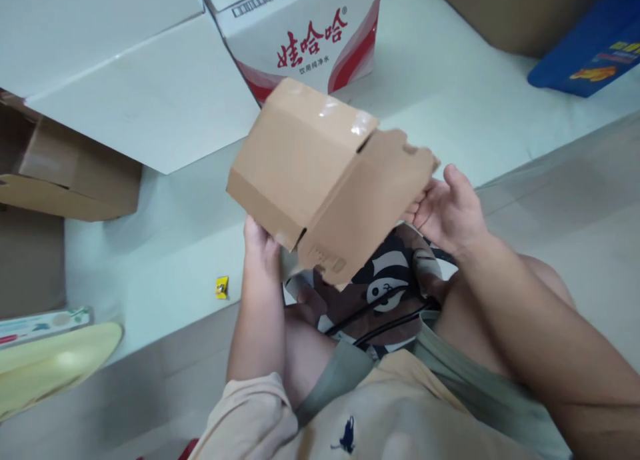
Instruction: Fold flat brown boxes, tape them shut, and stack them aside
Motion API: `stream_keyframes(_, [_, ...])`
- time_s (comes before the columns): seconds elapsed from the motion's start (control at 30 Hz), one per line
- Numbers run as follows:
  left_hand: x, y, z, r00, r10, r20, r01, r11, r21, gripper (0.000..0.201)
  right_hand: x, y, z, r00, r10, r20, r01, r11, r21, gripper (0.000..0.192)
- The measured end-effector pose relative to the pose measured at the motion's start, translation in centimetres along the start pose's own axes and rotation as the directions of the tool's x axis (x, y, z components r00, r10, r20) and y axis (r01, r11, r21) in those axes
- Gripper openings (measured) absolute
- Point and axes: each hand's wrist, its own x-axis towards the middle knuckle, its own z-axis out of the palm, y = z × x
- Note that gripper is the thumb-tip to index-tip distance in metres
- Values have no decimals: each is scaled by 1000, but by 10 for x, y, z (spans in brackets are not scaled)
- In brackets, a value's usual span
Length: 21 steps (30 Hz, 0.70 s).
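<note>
A brown cardboard box (305, 160) is held in mid-air, tilted, with one long flap (370, 200) folded out to the right and strips of clear tape on its far side. My left hand (261, 241) grips its near left edge, the fingers mostly hidden beneath. At the flap's right edge, my right hand (447, 210) is palm-up with the thumb apart. Its fingertips are at or just behind that edge; whether they touch it I cannot tell. Below the box, a bag with a panda print (387, 290) sits between my legs.
A white and red carton (310, 43) stands behind the box on the pale green surface (185, 247), beside a large white box (150, 100). Brown boxes (90, 167) are at left, above a yellow-green dish (60, 367). A small yellow packet (222, 287) lies near the edge. A blue container (590, 53) stands right.
</note>
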Motion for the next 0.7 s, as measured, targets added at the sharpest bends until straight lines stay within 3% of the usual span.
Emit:
stream_keyframes(0.17, [-6,-2,6,998,66,4,-66,994,-86,27,-4,11,13,998,67,12,-67,996,-61,57])
stream_keyframes(0.33, [-12,5,6,991,75,112,-52,980,-191,45,-3,21,11,995,-47,-88,35,991,-133,53])
stream_keyframes(0.5, [-13,16,2,999,-22,23,25,991,-128,30,-11,4,0,958,-178,-225,135,972,-191,49])
stream_keyframes(0.6, [-18,21,4,999,-44,25,47,988,-145,30,-11,-25,-11,870,-259,-419,210,964,-160,46])
stream_keyframes(0.7, [-22,24,7,998,-43,46,50,986,-158,29,2,-60,-28,682,-397,-614,292,918,-269,48])
